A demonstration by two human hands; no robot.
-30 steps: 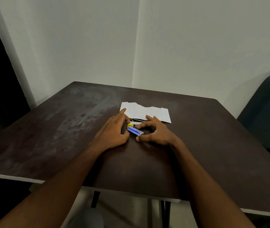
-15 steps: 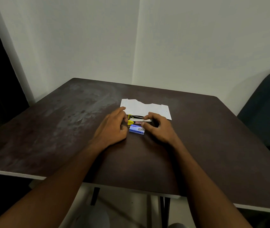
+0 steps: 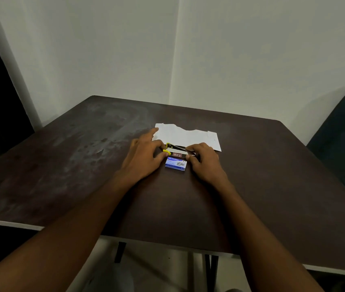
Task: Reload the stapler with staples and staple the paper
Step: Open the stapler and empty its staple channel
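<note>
A small yellow and silver stapler (image 3: pixel 174 151) lies on the dark table between my hands, just in front of the white torn-edged paper (image 3: pixel 188 137). My left hand (image 3: pixel 144 159) grips its yellow left end with thumb and fingers. My right hand (image 3: pixel 204 161) pinches its right end. A blue staple box (image 3: pixel 176 164) rests flat on the table directly in front of the stapler, touched by neither hand as far as I can tell.
The dark brown table (image 3: pixel 251 186) has a smudged patch at the left and a white front edge. A dark blue chair back (image 3: pixel 344 144) stands at the right. White walls meet in a corner behind the table.
The blue staple box left my fingers and now lies flat on the table. Both hands moved up onto the stapler's two ends.
</note>
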